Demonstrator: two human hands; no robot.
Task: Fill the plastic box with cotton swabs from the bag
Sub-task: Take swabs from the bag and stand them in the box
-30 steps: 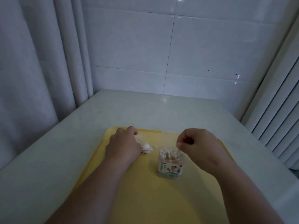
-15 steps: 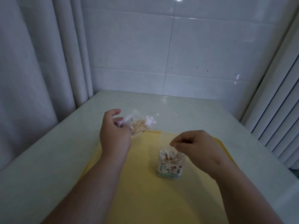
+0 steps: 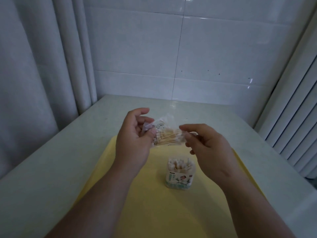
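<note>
**Change of state.** One second ago the bag (image 3: 164, 133) lay on the yellow tray (image 3: 154, 212) under the left hand (image 3: 135, 141), and the right hand (image 3: 207, 145) was pinched together over the plastic box (image 3: 180, 179). The left hand has since lifted the bag clear of the tray. The right hand has left the box and come up to the bag's right end.

**Present grip.** The left hand's fingers and thumb are curled round the bag's left end. The right hand's thumb and forefinger are closed on the right end (film or swab tips, cannot tell which). The bag hangs roughly level between the hands, above the tray's far edge, with the cotton swabs (image 3: 171, 137) lying lengthwise inside.

**Meaning for the task.** The box stands upright on the tray, below and near the right hand. It already holds swabs, heads up, and looks close to full. The next batch is probably about to be drawn out of the bag.

**Edges and clearance.**
- The tray has bare surface to the left of the box and on the near side.
- The table (image 3: 51, 169) extends past the tray on the left, right and far sides.
- A curtain (image 3: 34, 66) borders the table on the left.
- A tiled wall (image 3: 171, 48) closes the far side.
- A ribbed white panel (image 3: 291, 117) stands to the right.
- The box is tall and narrow, so a descending hand could tip it.
</note>
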